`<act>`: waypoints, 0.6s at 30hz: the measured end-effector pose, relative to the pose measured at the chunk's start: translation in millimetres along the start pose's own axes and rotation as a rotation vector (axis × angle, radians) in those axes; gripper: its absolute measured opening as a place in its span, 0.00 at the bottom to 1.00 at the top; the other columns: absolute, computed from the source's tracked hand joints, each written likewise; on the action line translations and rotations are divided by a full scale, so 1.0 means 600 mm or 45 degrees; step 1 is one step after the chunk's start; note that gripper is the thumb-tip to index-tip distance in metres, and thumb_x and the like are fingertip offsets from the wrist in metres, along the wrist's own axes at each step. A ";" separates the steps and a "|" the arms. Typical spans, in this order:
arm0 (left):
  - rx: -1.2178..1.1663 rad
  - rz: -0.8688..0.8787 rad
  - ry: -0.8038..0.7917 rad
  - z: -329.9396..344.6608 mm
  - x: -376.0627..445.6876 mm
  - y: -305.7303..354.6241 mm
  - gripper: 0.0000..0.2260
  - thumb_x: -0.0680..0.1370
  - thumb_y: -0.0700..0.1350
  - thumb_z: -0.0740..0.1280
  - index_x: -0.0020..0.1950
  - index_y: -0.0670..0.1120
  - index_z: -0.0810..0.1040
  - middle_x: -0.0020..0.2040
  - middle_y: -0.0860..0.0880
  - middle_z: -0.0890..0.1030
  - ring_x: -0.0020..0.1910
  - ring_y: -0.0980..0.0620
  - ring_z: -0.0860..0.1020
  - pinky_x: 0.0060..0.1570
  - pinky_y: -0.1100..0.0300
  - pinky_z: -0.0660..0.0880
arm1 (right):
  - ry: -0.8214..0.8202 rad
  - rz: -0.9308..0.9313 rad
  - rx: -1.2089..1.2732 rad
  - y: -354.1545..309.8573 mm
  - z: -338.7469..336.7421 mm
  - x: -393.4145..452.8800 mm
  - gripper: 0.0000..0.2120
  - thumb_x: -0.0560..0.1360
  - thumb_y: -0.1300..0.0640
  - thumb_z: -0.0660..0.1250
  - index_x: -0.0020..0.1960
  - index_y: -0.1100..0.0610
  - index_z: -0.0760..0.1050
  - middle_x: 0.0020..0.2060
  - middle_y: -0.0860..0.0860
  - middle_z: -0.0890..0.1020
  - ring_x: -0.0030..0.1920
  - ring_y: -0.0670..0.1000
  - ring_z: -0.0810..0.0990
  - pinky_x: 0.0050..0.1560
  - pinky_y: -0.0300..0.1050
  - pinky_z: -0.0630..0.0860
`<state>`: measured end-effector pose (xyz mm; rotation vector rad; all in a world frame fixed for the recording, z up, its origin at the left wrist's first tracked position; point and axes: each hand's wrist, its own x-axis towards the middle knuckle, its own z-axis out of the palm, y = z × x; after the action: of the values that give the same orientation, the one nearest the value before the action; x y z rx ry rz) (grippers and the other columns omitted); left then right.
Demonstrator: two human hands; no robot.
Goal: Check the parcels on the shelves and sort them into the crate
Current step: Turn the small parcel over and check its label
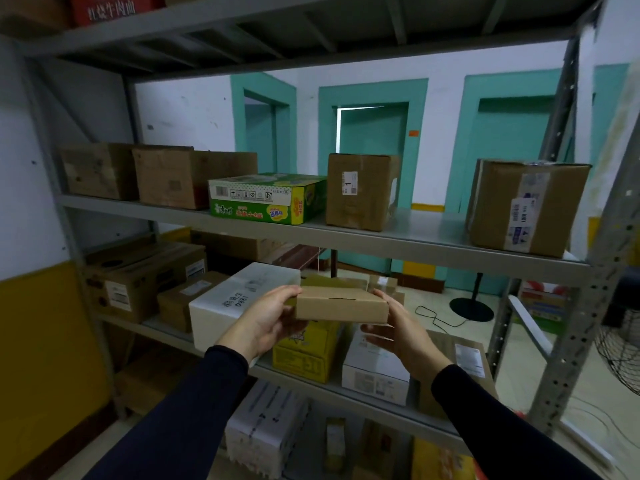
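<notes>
I hold a small flat brown cardboard parcel [341, 304] in front of the grey metal shelves [398, 239]. My left hand [266, 318] grips its left end, fingers curled round the edge. At the parcel's right end my right hand [394, 323] cups the box from the side and underneath. The parcel is level, in the air above the lower shelf. No crate shows in the head view.
The upper shelf carries several brown boxes and a green-yellow carton [268, 199]. On the lower shelf stand a white box marked 0881 [228, 299], a yellow carton [306, 355] and a white carton [375, 372]. A wire-mesh object [621, 344] and a black stand base [471, 308] are at the right.
</notes>
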<state>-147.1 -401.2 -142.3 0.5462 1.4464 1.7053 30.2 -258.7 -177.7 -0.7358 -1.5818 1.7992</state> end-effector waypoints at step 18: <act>0.262 0.082 -0.071 -0.003 -0.005 -0.004 0.24 0.81 0.37 0.64 0.77 0.47 0.65 0.58 0.43 0.81 0.57 0.45 0.80 0.46 0.53 0.77 | 0.010 -0.054 -0.127 0.006 -0.006 -0.004 0.17 0.85 0.60 0.56 0.69 0.43 0.66 0.61 0.53 0.77 0.59 0.56 0.79 0.54 0.53 0.81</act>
<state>-146.0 -404.6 -144.3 0.7529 1.5892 1.5865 33.9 -258.6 -181.7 -0.7481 -1.6791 1.6952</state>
